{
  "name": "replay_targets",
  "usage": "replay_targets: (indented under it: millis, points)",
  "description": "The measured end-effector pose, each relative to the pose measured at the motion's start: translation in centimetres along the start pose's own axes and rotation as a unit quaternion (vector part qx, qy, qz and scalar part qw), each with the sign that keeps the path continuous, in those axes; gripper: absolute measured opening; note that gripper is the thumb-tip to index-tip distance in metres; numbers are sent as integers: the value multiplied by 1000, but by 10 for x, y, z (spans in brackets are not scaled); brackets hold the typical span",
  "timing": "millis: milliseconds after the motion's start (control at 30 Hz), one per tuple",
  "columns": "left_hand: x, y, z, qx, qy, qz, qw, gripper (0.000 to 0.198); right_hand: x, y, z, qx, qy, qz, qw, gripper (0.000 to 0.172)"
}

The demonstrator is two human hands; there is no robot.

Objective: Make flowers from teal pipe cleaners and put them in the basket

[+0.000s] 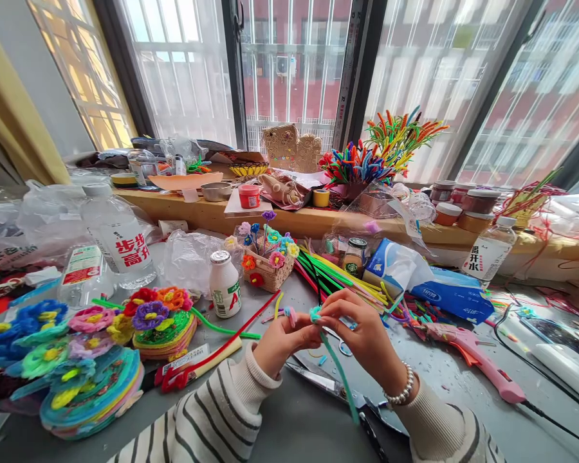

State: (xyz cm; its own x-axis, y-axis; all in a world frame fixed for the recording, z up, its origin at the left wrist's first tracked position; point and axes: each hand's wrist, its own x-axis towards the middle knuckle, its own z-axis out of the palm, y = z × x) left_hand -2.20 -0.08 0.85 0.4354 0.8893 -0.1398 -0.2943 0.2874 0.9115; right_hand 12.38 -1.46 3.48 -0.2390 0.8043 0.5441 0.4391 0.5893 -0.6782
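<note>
Both of my hands meet above the grey table at the centre. Between the fingertips of my left hand (289,337) and my right hand (361,328) is a turquoise pipe cleaner (340,373), looped into a small bunch at its top end. Its long tail hangs down below my right hand. The fingers of both hands are pinched on the bunch. A small pink piece (291,315) shows at my left fingers. Beneath the hands lie open metal scissors (318,379) with black handles.
Left of my hands are fuzzy flower decorations (94,392), a red pipe cleaner (231,334) and a white bottle (224,285). Behind them stands a flower basket (270,276) beside loose pipe cleaners (361,289). A pink glue gun (482,366) with its cord lies to the right.
</note>
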Motion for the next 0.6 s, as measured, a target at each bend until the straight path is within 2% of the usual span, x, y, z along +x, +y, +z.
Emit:
replay_targets:
  millis: [300, 433, 600]
  points:
    - [-2, -3, 1, -61, -22, -49, 997, 15, -2, 1, 3, 50, 19, 35, 998, 8]
    - [0, -2, 0, -24, -17, -24, 999, 16, -2, 2, 4, 62, 19, 36, 997, 8]
    - [1, -1, -2, 82, -8, 46, 996, 17, -3, 2, 6, 49, 27, 35, 998, 9]
